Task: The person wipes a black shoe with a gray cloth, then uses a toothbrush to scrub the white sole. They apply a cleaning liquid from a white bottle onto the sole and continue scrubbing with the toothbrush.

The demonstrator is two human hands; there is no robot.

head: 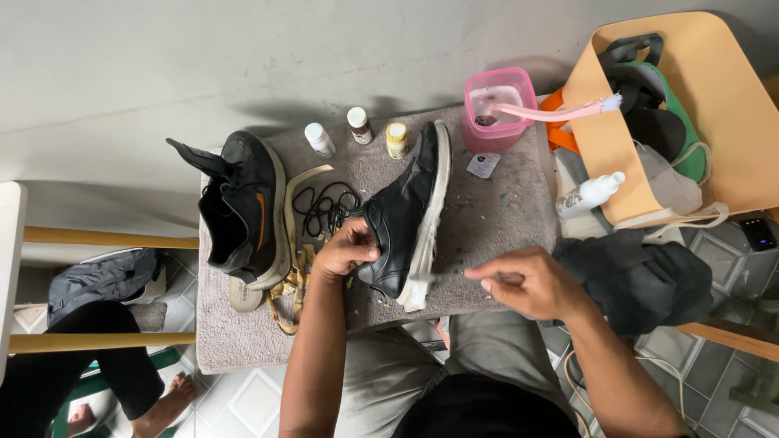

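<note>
Your left hand (345,250) pinches the black sneaker (403,217), lying on its side on the grey towel (495,219). Your right hand (527,282) closes around a thin tool (434,278), its tip touching the white sole.

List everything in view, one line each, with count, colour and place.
shoe: 1, black with white sole, on its side, mid mat
second shoe: 1, black with orange stripe, left of mat
mat: 1, grey, under the shoes
laces: black bundle, between the shoes
small bottles: 3, back edge of mat
tub: 1, pink, back right
toothbrush: 1, pink, across the tub
basket: 1, tan, right
left hand: holding the shoe
right hand: holding a thin tool at the sole
</note>
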